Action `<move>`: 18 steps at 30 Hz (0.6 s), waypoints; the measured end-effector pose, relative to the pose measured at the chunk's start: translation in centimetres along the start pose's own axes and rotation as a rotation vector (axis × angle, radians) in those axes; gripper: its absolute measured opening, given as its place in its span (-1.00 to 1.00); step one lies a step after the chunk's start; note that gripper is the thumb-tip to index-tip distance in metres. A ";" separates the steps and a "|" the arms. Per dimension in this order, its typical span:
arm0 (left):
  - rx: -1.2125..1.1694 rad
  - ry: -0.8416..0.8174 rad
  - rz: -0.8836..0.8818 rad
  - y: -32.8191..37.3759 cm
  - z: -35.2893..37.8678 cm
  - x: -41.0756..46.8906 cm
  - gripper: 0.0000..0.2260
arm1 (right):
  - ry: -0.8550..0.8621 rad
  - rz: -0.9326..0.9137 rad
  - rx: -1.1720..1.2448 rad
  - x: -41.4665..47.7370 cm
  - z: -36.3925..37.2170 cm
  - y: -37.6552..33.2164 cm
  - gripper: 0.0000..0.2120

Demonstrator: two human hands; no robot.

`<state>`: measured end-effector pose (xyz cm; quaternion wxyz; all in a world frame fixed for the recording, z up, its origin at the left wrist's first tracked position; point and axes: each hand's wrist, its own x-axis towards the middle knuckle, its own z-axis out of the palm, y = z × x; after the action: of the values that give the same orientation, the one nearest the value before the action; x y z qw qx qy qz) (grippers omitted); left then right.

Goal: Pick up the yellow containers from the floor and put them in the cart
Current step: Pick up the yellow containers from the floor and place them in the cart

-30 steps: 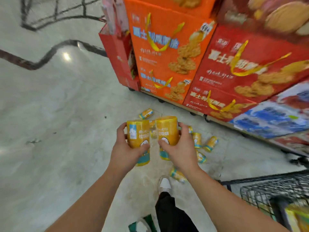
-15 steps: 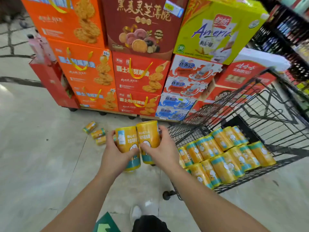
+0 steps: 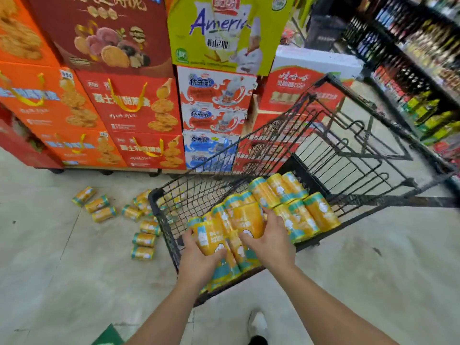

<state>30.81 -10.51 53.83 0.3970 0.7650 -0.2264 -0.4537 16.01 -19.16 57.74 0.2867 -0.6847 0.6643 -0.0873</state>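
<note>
Each of my hands grips one yellow container with a teal base, both held over the near end of the black wire cart (image 3: 163,227). My left hand (image 3: 199,260) holds the left container (image 3: 207,239); my right hand (image 3: 270,241) holds the right container (image 3: 246,220). Several more yellow containers (image 3: 296,210) lie in rows inside the cart beneath and beyond my hands. Several others lie scattered on the floor (image 3: 99,207) to the cart's left, some close against its wire side (image 3: 145,239).
Stacked orange, red and green gift boxes (image 3: 129,105) on a low pallet stand behind the cart. Shelves of bottles (image 3: 423,70) run along the right. My white shoe (image 3: 258,327) is on the pale tiled floor below the cart.
I have turned right and carried both containers from in front of the cart's left side over into its basket. The cart now fills the middle of the view.
</note>
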 end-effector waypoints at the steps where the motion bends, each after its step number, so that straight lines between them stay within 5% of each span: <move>1: 0.001 0.019 -0.039 -0.2 2.1 0.6 -0.10 | -0.004 0.009 -0.013 1.6 -0.8 1.8 -0.22; 13: 0.194 0.211 -0.313 -2.5 15.5 5.3 -0.26 | -0.102 0.115 -0.307 15.3 -5.2 15.6 -0.33; 18: 0.268 0.150 -0.369 -3.4 15.5 5.3 -0.12 | -0.154 0.023 -0.366 16.2 -4.0 16.8 -0.35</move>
<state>19.78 -18.54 44.07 0.2180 0.8708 -0.1110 -0.4265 1.23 -35.05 48.29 0.2084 -0.7226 0.6528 0.0911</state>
